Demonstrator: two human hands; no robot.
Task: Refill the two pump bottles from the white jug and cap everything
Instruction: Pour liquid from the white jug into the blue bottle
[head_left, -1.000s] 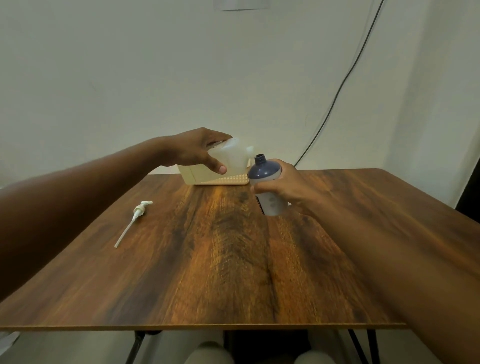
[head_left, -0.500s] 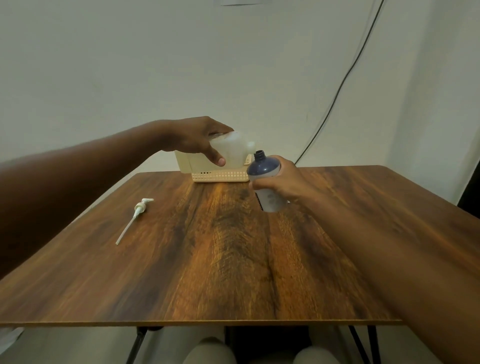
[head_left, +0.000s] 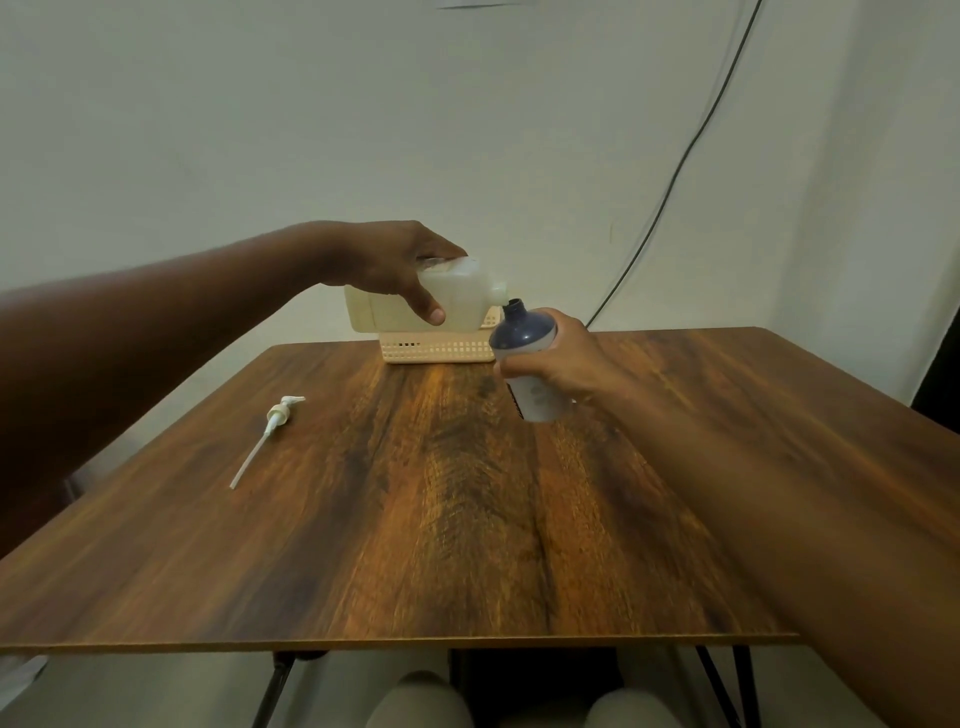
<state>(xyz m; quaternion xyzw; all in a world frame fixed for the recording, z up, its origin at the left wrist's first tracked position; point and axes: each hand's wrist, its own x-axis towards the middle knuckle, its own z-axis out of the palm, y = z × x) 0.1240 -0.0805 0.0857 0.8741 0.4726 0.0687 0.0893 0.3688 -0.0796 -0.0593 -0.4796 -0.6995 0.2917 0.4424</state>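
My left hand (head_left: 395, 267) grips the white jug (head_left: 457, 301), tipped on its side above the table's far part, its open spout pointing right. The spout sits just above and left of the open neck of a pump bottle (head_left: 524, 358) with a dark blue top and pale lower body. My right hand (head_left: 563, 361) holds that bottle around its middle, tilted toward the jug and lifted off the table. A white pump head (head_left: 278, 418) with its long tube lies on the table at the left. No second bottle is in sight.
A cream perforated basket (head_left: 436, 351) stands at the table's far edge behind the jug. The wooden table (head_left: 467, 519) ends close to me at its front edge. A black cable (head_left: 675, 171) hangs down the wall at right. My knees show below the table.
The jug has risen and tipped further, until its spout points at the bottle's neck. My right hand has lifted the bottle slightly toward it. The pump head has not moved.
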